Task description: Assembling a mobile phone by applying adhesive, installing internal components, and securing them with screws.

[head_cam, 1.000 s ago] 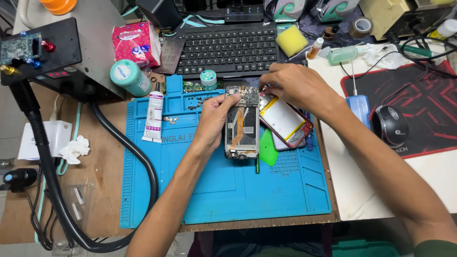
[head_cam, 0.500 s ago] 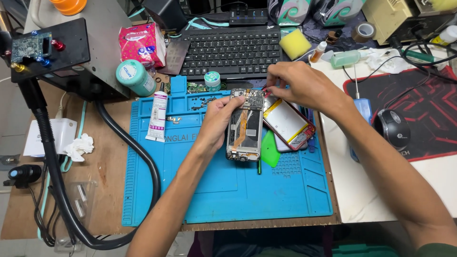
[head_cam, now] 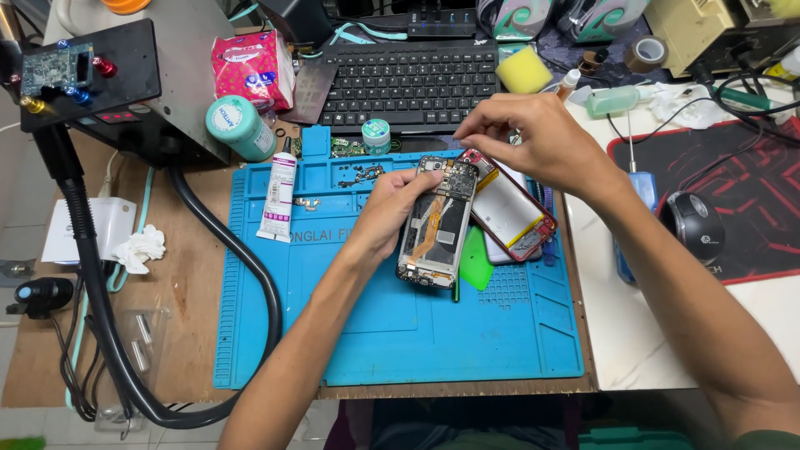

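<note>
Opened phone [head_cam: 437, 225], back cover off, circuit board and orange flex cable exposed, tilted slightly on the blue repair mat [head_cam: 400, 333], near the mat's upper middle; held along its left edge by the left hand [head_cam: 392, 212], fingers curled round the frame, thumb on the near side, grip closed on the phone; at about 2 o'clock from the phone, the red-rimmed back frame [head_cam: 512, 208] with a pale battery panel inside, touching the phone's right edge and angled away; over that frame's top corner, at 1 o'clock, the right hand [head_cam: 533, 142], thumb and forefinger pinched together over something too small to make out, cannot tell whether anything is held; green pick [head_cam: 477, 260] lying just beside the phone at 4 o'clock, partly under the frame; at 9 o'clock, well apart, a white glue tube [head_cam: 277, 200] lying lengthwise on the mat's left side; at 11 o'clock, small loose parts in the mat's top trays, then a little round teal tin [head_cam: 377, 132]; farther at 10 o'clock a larger teal jar [head_cam: 242, 127] on its side; at 12 o'clock a black keyboard [head_cam: 408, 83]; at 1 o'clock a yellow sponge [head_cam: 523, 71]; at 3 o'clock, off the mat, a black mouse [head_cam: 696, 229] on a red-and-black pad; far at 9 o'clock, a thick black hose [head_cam: 100, 308] curving across the wooden desk.
</note>
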